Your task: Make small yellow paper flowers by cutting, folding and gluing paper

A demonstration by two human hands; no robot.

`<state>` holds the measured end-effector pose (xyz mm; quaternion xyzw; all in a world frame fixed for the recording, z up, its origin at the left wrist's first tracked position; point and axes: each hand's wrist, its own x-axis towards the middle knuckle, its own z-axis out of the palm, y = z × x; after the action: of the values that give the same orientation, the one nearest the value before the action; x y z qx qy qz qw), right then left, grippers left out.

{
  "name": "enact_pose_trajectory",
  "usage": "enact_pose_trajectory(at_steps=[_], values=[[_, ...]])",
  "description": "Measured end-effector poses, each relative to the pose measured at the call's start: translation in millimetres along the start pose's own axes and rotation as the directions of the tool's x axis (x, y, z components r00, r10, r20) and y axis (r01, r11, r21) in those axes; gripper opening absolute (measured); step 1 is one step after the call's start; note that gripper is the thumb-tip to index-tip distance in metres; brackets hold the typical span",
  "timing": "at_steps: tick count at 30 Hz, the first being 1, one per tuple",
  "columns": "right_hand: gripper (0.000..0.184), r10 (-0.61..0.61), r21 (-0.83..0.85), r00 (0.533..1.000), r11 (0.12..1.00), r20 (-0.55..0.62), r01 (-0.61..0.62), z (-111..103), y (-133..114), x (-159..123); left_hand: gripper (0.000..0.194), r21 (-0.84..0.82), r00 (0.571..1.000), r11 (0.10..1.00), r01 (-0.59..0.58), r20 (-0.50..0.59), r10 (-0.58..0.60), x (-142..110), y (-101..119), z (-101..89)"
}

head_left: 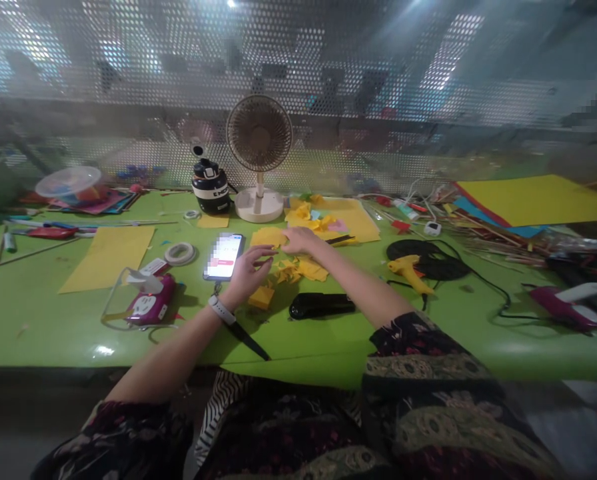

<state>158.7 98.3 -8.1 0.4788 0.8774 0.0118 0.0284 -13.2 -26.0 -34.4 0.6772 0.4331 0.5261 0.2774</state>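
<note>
My left hand [248,270] hovers over the green table [38,320] with fingers spread, just right of a lit phone [223,256]. A small yellow paper piece [261,297] lies below it. My right hand [299,240] reaches farther out, its fingers resting on a yellow paper shape [269,236] amid several yellow paper scraps [298,270]. Whether the right fingers pinch the paper is unclear. A white band sits on my left wrist.
A black stapler [321,305] lies near my right forearm. A yellow glue gun [409,271] and black cable lie right. A small fan [258,157], a black jug [210,188], tape rolls [179,253], a yellow sheet [108,257] and a pink power strip [151,305] surround.
</note>
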Motion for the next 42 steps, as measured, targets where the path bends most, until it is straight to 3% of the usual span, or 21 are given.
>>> enact_pose_trajectory(at_steps=[8, 13, 17, 20, 23, 26, 30, 35, 38, 42], values=[[0.031, 0.010, -0.005, 0.999, 1.000, -0.046, -0.010, 0, -9, 3, 0.021, -0.016, 0.999, 0.999, 0.042, 0.012, -0.042, 1, -2, -1.0], [0.038, 0.073, 0.038, 0.981, 0.997, -0.182, -0.067, -17, -3, -20, 0.027, -0.151, 0.980, 0.968, 0.200, 0.016, -0.200, 4, -3, -5.2], [0.034, -0.002, 0.104, 0.933, 0.994, -0.361, 0.043, -18, -7, -57, 0.041, -0.374, 0.915, 0.838, 0.398, 0.097, -0.391, 7, -6, -6.5], [0.029, -0.084, 0.084, 0.931, 0.989, -0.356, 0.121, -11, -17, -76, 0.053, -0.439, 0.845, 0.726, 0.530, 0.209, -0.492, 9, -7, -4.8], [0.028, -0.148, 0.035, 0.924, 0.985, -0.354, 0.171, -5, -24, -83, 0.059, -0.471, 0.804, 0.654, 0.591, 0.283, -0.523, 10, -4, -3.8], [0.027, -0.265, -0.008, 0.881, 0.959, -0.392, 0.284, -2, -28, -84, 0.050, -0.532, 0.792, 0.594, 0.604, 0.311, -0.526, 10, -1, -4.5], [0.030, -0.375, -0.034, 0.817, 0.915, -0.438, 0.402, -3, -26, -87, 0.021, -0.584, 0.798, 0.567, 0.581, 0.271, -0.538, 9, -5, -5.5], [0.053, -0.402, -0.004, 0.745, 0.881, -0.532, 0.473, -10, -15, -96, 0.005, -0.613, 0.801, 0.566, 0.551, 0.197, -0.566, 9, -8, -5.4], [0.056, -0.370, 0.032, 0.730, 0.881, -0.574, 0.472, -13, -12, -99, 0.004, -0.629, 0.781, 0.516, 0.582, 0.254, -0.570, 8, -6, -4.9], [0.035, -0.442, 0.025, 0.679, 0.828, -0.585, 0.560, -8, -16, -104, 0.004, -0.646, 0.746, 0.422, 0.636, 0.373, -0.552, 5, -1, -3.0]])
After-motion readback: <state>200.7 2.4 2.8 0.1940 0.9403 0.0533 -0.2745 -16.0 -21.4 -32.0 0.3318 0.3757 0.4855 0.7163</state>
